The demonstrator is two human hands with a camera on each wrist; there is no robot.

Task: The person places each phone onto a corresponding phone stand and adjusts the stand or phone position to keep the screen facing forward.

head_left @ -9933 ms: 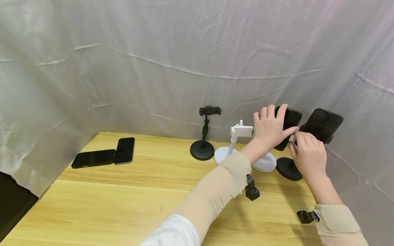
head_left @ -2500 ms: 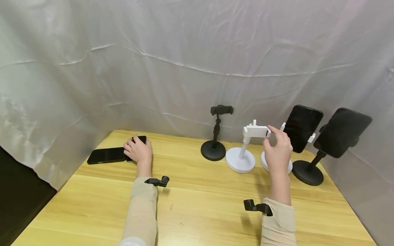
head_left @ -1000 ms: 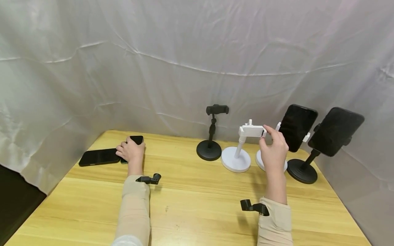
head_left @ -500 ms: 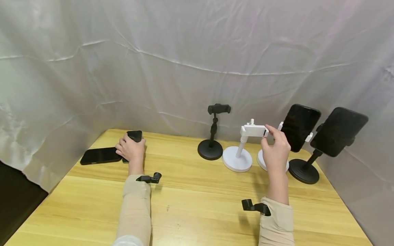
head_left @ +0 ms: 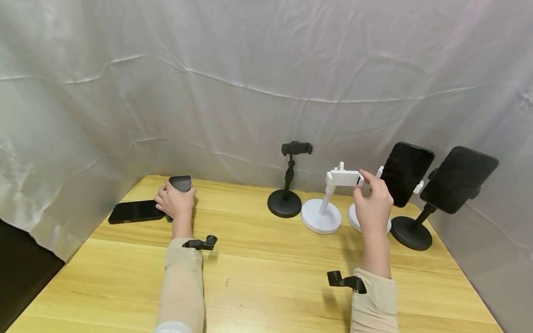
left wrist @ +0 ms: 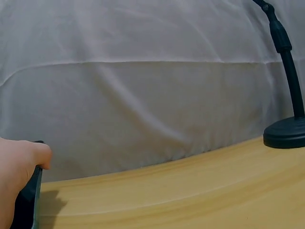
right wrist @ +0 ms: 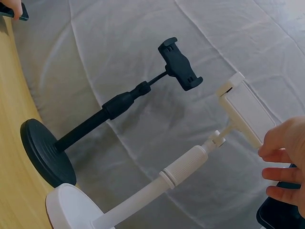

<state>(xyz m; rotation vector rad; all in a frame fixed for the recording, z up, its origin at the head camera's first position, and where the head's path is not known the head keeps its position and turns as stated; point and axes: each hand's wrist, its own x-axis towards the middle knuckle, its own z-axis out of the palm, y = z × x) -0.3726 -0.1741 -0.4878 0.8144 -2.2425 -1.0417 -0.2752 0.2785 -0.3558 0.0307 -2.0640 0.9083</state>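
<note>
At the table's back left, my left hand (head_left: 175, 201) grips a black smartphone (head_left: 181, 183) across its sides. In the left wrist view that phone (left wrist: 29, 200) tilts, its far end raised, the thumb along its edge. A second black smartphone (head_left: 135, 212) lies flat beside it. My right hand (head_left: 373, 203) pinches the right end of the clamp of a white phone stand (head_left: 322, 216) between thumb and forefinger. The right wrist view shows this white clamp (right wrist: 248, 110) holding no phone, the other fingers spread below the pinch.
Left of the white stand is a black phone stand (head_left: 284, 203) with nothing in its clamp. On the right, a smartphone (head_left: 405, 173) sits in another white stand and a further smartphone (head_left: 460, 179) in a black stand (head_left: 412, 233). A grey curtain (head_left: 250, 83) hangs behind the table.
Both hands have left the phone in the right-hand white stand. The left has taken hold of a phone at the left and tipped its far end up; the right now pinches the bare white clamp.
</note>
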